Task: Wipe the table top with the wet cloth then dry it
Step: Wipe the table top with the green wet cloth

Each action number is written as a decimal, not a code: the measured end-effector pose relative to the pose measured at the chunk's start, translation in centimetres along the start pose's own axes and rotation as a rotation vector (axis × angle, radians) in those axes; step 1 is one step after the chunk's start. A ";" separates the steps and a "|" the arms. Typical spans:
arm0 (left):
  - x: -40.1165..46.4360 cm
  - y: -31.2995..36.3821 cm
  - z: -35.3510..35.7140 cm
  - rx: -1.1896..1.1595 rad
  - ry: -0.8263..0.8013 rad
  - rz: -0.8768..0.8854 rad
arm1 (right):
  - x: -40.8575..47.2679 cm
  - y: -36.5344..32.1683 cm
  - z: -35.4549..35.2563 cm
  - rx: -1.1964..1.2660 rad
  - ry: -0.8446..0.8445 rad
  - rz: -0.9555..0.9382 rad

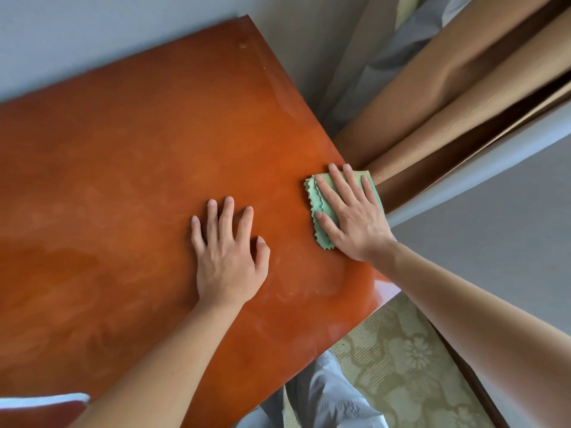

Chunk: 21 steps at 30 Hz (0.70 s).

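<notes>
At the right-hand edge of the table top, your right hand lies flat on the green cloth, fingers straight and spread, pressing it down rather than gripping it. Your left hand rests on the bare wood just beside it, fingers loosely spread with the tips on the surface, holding nothing; it looks like a brace while you lean in.

You appear to be in a wiping pass, though whether this is the wet pass or the drying pass cannot be told from the cloth alone. It sits right at the edge, next to the tan curtain, so the next stroke likely needs to carry it back toward the middle and far corner under even palm pressure, overlapping the strip already covered and keeping the folded layers from bunching.

Look at the cloth: small, pale green, folded into at least 2 layers, with a zigzag-cut border showing along its left side. Its right part is hidden under your palm.

Glossy orange-brown wood shows hazy, cloudy smears across most of the top, with 1 darker, wetter-looking patch toward the near left.
</notes>
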State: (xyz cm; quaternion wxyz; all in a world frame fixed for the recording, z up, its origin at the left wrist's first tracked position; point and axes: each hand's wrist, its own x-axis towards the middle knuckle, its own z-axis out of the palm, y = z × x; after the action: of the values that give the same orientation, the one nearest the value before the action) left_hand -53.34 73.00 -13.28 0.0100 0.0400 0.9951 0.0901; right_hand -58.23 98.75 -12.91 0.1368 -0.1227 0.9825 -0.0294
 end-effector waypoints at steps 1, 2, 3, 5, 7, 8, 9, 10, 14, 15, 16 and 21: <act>0.0 0.0 0.0 0.000 -0.001 0.000 | 0.4 0.1 -0.2 -0.007 -0.002 0.000; 0.0 0.0 0.0 0.000 0.000 0.001 | 0.6 0.1 -0.3 -0.007 -0.002 0.002; 0.0 0.0 0.0 0.001 0.001 0.002 | 0.3 0.0 -0.2 -0.001 -0.002 0.005; 0.0 0.0 0.0 -0.006 0.008 0.002 | -1.0 -0.3 0.2 0.018 -0.003 0.015; 0.0 0.0 0.1 -0.015 0.019 0.005 | -2.6 -0.9 0.7 0.033 0.010 0.020; 0.0 0.0 0.1 -0.016 0.021 0.006 | -3.3 -1.1 0.9 0.041 0.011 0.020; 0.0 -0.1 0.2 -0.017 0.023 0.006 | -3.7 -1.3 0.9 0.046 0.006 0.021; 0.0 -0.1 0.2 -0.020 0.024 0.004 | -3.8 -1.4 0.9 0.042 -0.002 0.024; 0.1 0.0 0.2 -0.022 0.021 0.005 | -2.5 -1.0 0.3 0.017 -0.023 -0.005; 0.1 -0.1 0.3 -0.022 0.019 0.003 | -1.6 -0.9 0.1 0.013 -0.028 -0.014; 0.1 -0.1 0.3 -0.019 0.016 0.004 | -0.5 -0.8 -0.1 0.008 -0.027 -0.016; 0.0 0.0 0.2 -0.015 0.004 0.003 | 6.7 -1.0 -1.4 -0.030 0.021 -0.017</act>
State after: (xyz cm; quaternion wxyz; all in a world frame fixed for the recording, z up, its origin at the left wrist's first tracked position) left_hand -53.38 73.02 -13.51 0.0083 0.0415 0.9943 0.0977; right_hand -64.64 96.15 -13.21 0.1243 -0.1330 0.9831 -0.0172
